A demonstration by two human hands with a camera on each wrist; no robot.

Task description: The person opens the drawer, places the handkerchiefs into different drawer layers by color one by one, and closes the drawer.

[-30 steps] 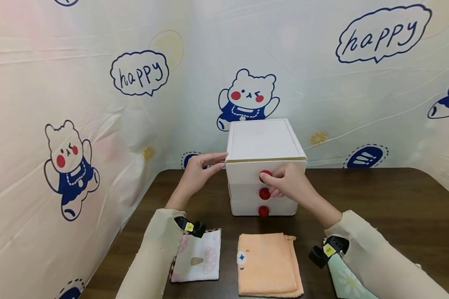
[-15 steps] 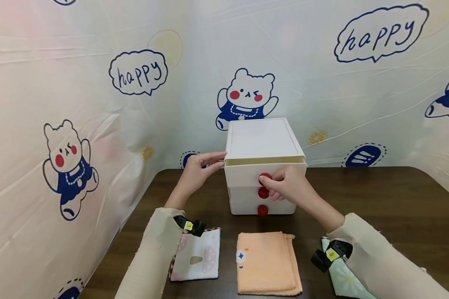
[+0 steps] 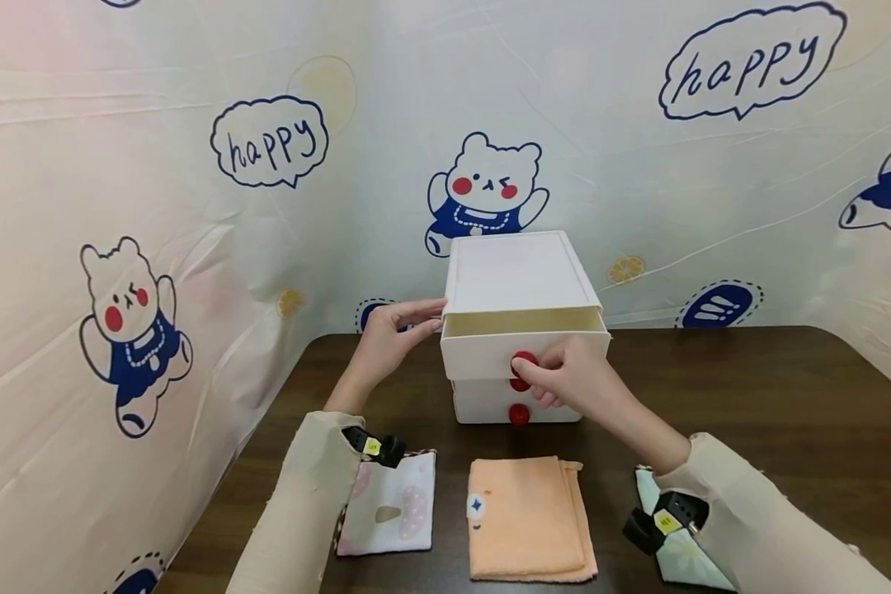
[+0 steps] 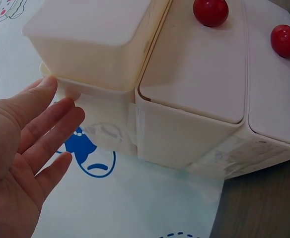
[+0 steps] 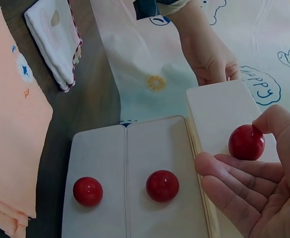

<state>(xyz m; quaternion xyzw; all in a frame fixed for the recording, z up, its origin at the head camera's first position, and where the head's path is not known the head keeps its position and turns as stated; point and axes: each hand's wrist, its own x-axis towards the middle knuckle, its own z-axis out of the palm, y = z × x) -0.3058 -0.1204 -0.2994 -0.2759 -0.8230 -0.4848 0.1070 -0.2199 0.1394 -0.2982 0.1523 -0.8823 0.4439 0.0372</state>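
Observation:
A white cabinet [image 3: 520, 268] with three drawers stands on the table, each drawer bearing a round red knob. Its top drawer [image 3: 478, 355] is pulled partly out, and a strip of the cream inside shows. My right hand [image 3: 579, 379] pinches the top drawer's knob [image 5: 247, 142] between thumb and fingers. At the cabinet's upper left edge is my left hand [image 3: 386, 338], fingers extended and tips against the side. In the left wrist view the left thumb [image 4: 48, 83] lies near the cabinet body, behind the drawer front. The lower two drawers are closed.
Three folded cloths lie on the dark table [image 3: 772, 396] before the cabinet: a white-and-pink one [image 3: 393, 511], an orange one [image 3: 527, 520] and a pale green one [image 3: 686, 561], partly under the right forearm. A printed curtain [image 3: 386, 165] hangs behind and at the left.
The top drawer has slid toward me, from barely ajar to partly out, with my right hand drawing its knob. My left hand stays at the cabinet's left edge.

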